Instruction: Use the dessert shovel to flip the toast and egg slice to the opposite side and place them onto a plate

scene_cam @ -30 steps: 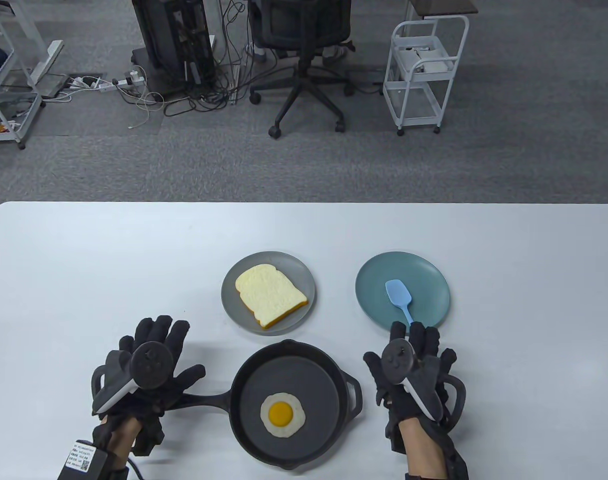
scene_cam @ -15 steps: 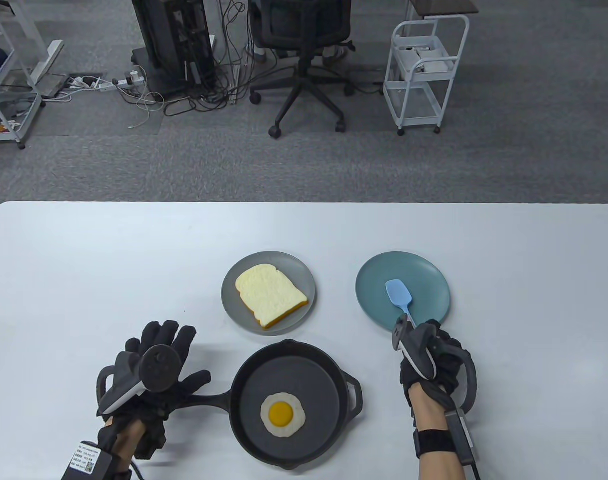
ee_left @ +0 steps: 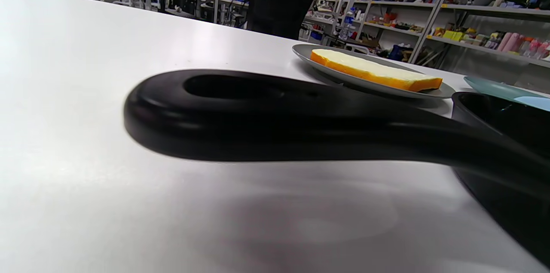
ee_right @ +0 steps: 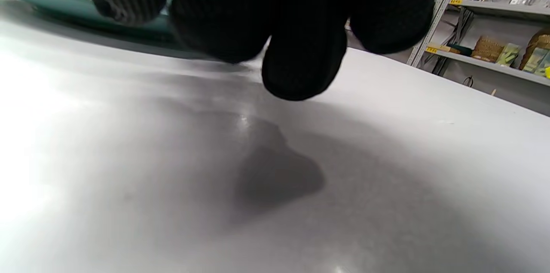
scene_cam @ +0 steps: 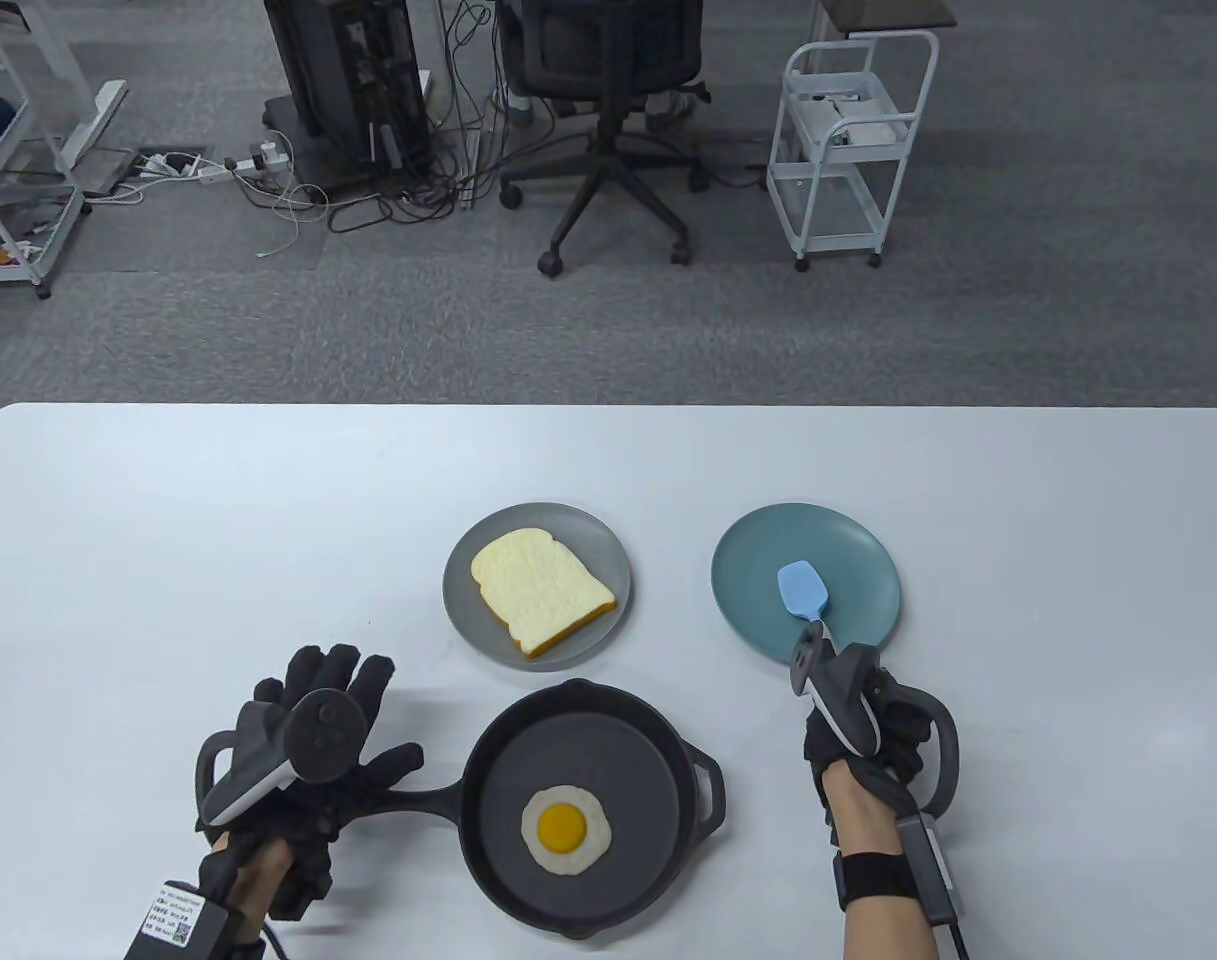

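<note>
The light blue shovel point(scene_cam: 804, 595) runs along a line from the right hand point(scene_cam: 873, 715) out over the teal plate point(scene_cam: 858, 545), blade at the far end. The fingers point(ee_right: 300, 62) are curled around its handle. The toast point(scene_cam: 540, 592) lies flat on a grey plate point(scene_cam: 463, 600), left of those fingers. The egg point(scene_cam: 564, 829) sits in the black pan point(scene_cam: 658, 770), glossy, yolk up. The left hand point(scene_cam: 308, 735) is spread, fingers straight, over the pan handle point(ee_left: 240, 114); can't tell if it touches.
</note>
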### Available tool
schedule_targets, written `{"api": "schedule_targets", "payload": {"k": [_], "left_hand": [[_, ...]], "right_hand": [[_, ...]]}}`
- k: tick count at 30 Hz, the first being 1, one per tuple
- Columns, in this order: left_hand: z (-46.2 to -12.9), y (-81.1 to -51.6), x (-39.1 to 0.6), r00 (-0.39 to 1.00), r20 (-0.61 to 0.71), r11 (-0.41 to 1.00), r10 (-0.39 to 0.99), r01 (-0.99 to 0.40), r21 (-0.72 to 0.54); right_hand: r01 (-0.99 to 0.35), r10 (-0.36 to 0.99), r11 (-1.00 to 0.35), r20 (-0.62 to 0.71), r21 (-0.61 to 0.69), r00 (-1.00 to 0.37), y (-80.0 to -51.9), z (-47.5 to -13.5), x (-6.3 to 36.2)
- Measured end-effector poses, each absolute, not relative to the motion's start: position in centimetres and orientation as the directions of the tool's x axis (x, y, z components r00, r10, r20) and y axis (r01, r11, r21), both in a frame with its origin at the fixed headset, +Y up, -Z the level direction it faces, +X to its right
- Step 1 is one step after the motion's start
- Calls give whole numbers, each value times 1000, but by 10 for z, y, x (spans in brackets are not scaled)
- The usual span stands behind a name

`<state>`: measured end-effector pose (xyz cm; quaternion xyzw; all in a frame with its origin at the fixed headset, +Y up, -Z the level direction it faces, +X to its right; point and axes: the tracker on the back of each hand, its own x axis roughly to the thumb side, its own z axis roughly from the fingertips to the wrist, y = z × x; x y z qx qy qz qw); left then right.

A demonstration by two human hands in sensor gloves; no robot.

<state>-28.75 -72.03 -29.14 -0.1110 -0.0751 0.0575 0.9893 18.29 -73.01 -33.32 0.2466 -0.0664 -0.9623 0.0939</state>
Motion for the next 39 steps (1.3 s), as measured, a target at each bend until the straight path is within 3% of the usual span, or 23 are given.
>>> {"api": "schedule_targets", "payload": {"k": [7,14,22,39], "left_hand": [[-292,-721,-287,981,139,967,133,-98,-234],[-292,-721,-287,980,141,967,138,-103,-231],[-292,-721,-287,981,139,965,136,-100,-242],[-293,-722,-287,981,138,964,138,-101,-248]], "right_hand": [[-38,-66,-983,-541,178,-838,-717,-329,201],[-156,74,-983,-555,101,-828,-710,-317,208],[-281,238,-959,-453,29,-859,-703,-302,190],[-355,375,-916,-87,-187,-923,-694,-265,124]]}}
